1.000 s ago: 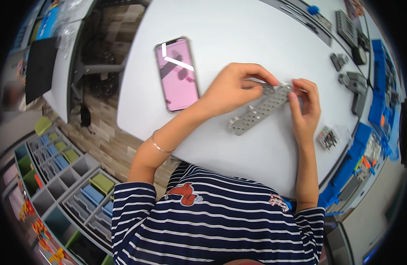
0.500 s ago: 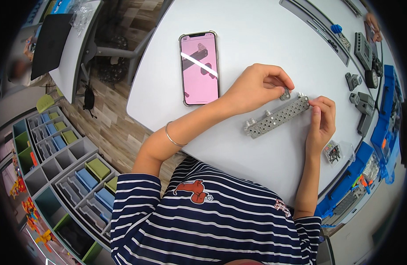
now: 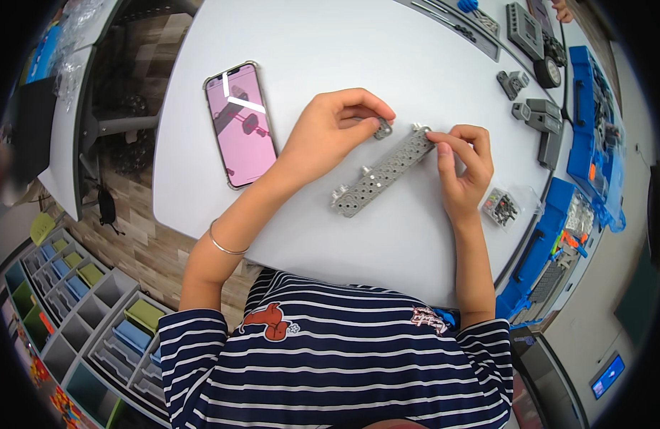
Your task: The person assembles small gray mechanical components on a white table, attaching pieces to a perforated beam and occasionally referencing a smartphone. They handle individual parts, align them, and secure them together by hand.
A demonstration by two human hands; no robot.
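A long grey building beam (image 3: 384,174) with rows of holes slants over the white table (image 3: 301,236). Light pegs stick out along its left side and at its far end. My right hand (image 3: 464,168) pinches the beam's far end between thumb and fingers. Close to that end, my left hand (image 3: 337,132) holds a small grey connector piece (image 3: 382,129) at its fingertips, apart from the beam. Left of my left hand lies a phone (image 3: 242,125) with a pink screen showing grey and dark building parts.
A clear box of small pegs (image 3: 503,207) stands beside my right forearm. Grey parts (image 3: 543,118), a wheel (image 3: 547,72) and open blue bins (image 3: 534,250) line the right side. Compartment trays (image 3: 122,336) stand at lower left. Another person's hand (image 3: 562,11) shows at the far right.
My view has shifted, so the table, phone and both hands sit farther left. The beam stands more steeply in the picture. Both hands keep their holds.
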